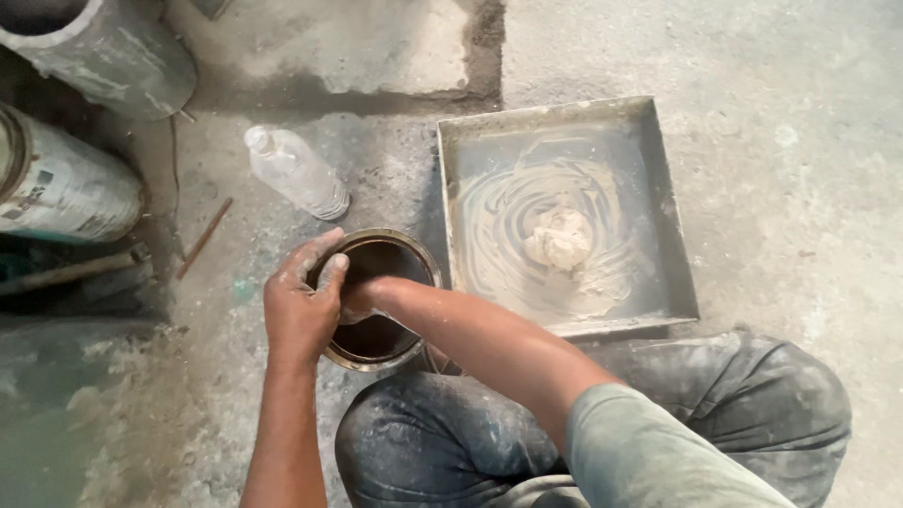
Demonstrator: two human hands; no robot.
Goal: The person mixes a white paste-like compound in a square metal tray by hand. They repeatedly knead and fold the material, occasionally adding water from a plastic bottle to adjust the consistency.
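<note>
Grey concrete floor point(800, 188) is carrying everything, w/ person squatting over it. Square metal tray point(673, 235), smeared w/ swirls, is sitting just right of the tin, keeping its putty lump point(559, 239) w/in reach. Round tin point(414, 259) is lying in front of the knees. Left hand point(303, 303) is clasping its rim to steady it. Right hand point(362, 299) is reaching inside; can't tell its grip. Plastic bottle point(297, 173) is lying nearby.

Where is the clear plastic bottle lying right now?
In the head view the plastic bottle lies on its side on the dusty floor, upper left of centre, just above the round metal mould and left of the square metal tray.
</note>
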